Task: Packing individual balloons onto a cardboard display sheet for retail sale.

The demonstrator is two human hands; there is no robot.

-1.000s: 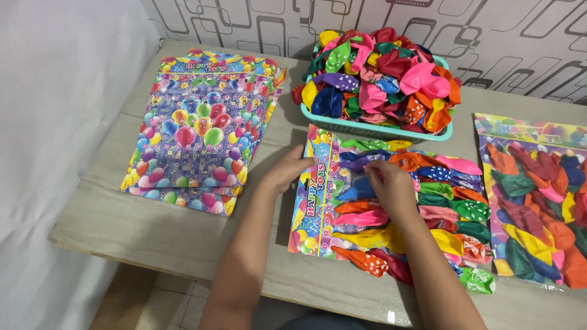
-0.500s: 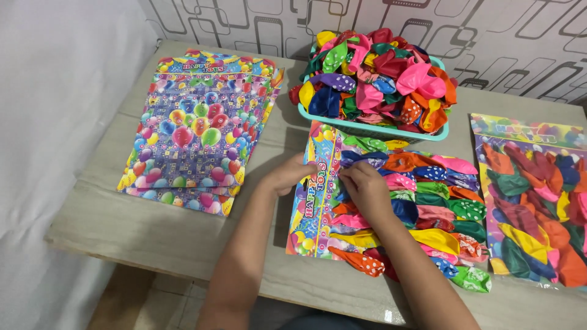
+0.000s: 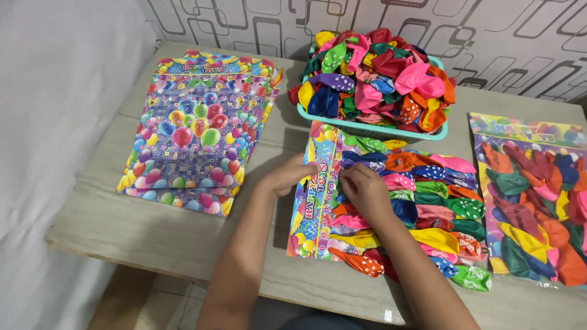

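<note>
Ok, the printed card [image 3: 315, 195] lies flat in the middle of the table [image 3: 98, 226], its left strip bare, and rows of flat balloons [image 3: 428, 214] cover the rest of it, so I'd say the laying-out is well along: most of the sheet is filled w/ balloons side by side, a few at the bottom edge hanging loose over the card's border and not lined up. Right hand [image 3: 367, 192] sits on the balloon rows near the card's left strip, fingers curled down and pinched on the neck of a balloon, looks like a purple or blue one, can't tell which exactly. Left hand [image 3: 290, 174] rests at the card's left edge, fingers bent and pressing the strip flat, not wrapped round anything. Just behind the card, touching its top edge, a teal basket [image 3: 367, 129] is heaped w/ loose balloons, lots still in there. Off to the right, a finished clear packet [image 3: 532, 208] full of balloons lies near the table edge. Far left, apart from the hands, a fanned stack of blank cards [image 3: 195, 134], untouched, so plenty left to do by my guess.
</note>
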